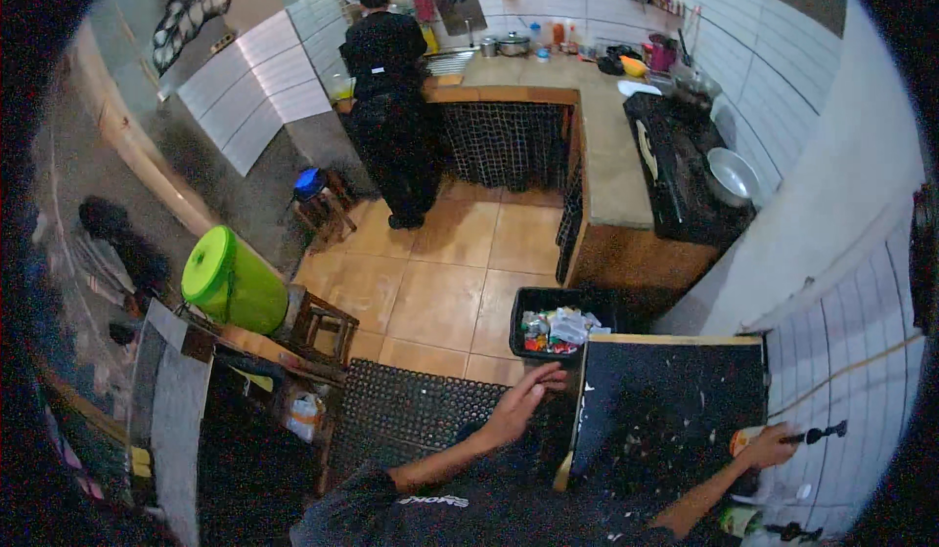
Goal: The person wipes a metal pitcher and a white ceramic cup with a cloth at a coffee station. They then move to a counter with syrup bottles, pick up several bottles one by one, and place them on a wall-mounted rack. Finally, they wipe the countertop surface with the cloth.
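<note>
My left hand (pixel 528 405) hangs in the air left of the dark countertop (pixel 675 391), fingers stretched and nothing in them. Below those fingers is a black rubber mat; just beyond them stands a black bin (pixel 518 324) filled with crumpled wrappers and plastic. At the right wall, my right hand (pixel 770 447) is closed around a bottle (pixel 745 439) with an orange and white label; its black top (pixel 827 433) sticks out past the fingers. Nearer to me is another bottle (pixel 740 520) with a green label and a black top. Pale scraps dot the dark surface.
A person in black (pixel 386 87) works at the far counter, back turned. A black stove (pixel 675 171) with a metal bowl (pixel 732 175) is on the right counter. A green lidded bucket (pixel 235 283) stands left beside a wooden stool (pixel 328 322). The rubber mat (pixel 411 405) covers nearby floor.
</note>
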A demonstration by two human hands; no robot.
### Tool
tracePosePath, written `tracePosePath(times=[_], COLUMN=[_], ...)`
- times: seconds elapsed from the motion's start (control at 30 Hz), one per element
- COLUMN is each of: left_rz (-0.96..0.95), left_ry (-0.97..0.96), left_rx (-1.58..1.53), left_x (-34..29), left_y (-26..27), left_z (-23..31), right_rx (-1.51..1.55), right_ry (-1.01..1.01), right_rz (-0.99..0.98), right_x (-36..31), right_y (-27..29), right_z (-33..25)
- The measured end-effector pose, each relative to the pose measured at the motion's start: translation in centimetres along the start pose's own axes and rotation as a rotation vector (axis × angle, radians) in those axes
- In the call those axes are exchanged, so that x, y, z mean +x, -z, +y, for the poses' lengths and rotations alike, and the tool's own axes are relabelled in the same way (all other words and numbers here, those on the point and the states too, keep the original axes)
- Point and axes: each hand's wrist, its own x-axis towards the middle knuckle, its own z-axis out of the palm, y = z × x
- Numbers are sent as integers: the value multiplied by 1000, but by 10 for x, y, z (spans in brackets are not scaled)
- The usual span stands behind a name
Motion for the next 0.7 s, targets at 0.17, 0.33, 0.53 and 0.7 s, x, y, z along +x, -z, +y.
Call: tracePosePath(times=[0.17, 0.33, 0.53, 0.7], left_rz=[275, 569, 964, 1380], left_ry=[-141, -305, -417, -476], left_rx=[-8, 89, 227, 367], left_x=[-37, -95, -255, -447], left_y=[29, 77, 144, 181], left_z=[-11, 13, 53, 80], right_rx=[35, 342, 1219, 1639], right_ry=[354, 439, 615, 695], right_rz=[311, -138, -881, -1470], right_x=[-61, -171, -357, -473], right_y=[54, 125, 280, 493], right_z=[-60, -146, -283, -329])
